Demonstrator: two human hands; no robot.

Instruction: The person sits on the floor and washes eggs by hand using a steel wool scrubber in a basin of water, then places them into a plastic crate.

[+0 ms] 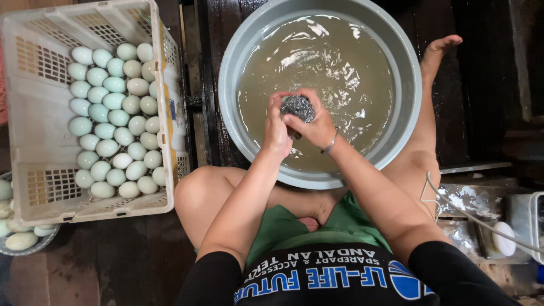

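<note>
Over a grey round basin [408, 119] of murky water, both my hands are pressed together. My right hand [314, 126], a thin bracelet on its wrist, grips a wad of silver steel wool [298, 106]. My left hand [276, 129] is closed against the steel wool, around a small dark thing [293, 135] that is mostly hidden between my palms. To the left, a white plastic crate [34, 130] holds several pale green-blue eggs [116, 116].
At the lower left edge a small bowl [25, 249] holds more pale eggs. My bare knees and a foot [439, 51] flank the basin on a dark wooden floor. A white cable [476, 218] and white containers lie at the right.
</note>
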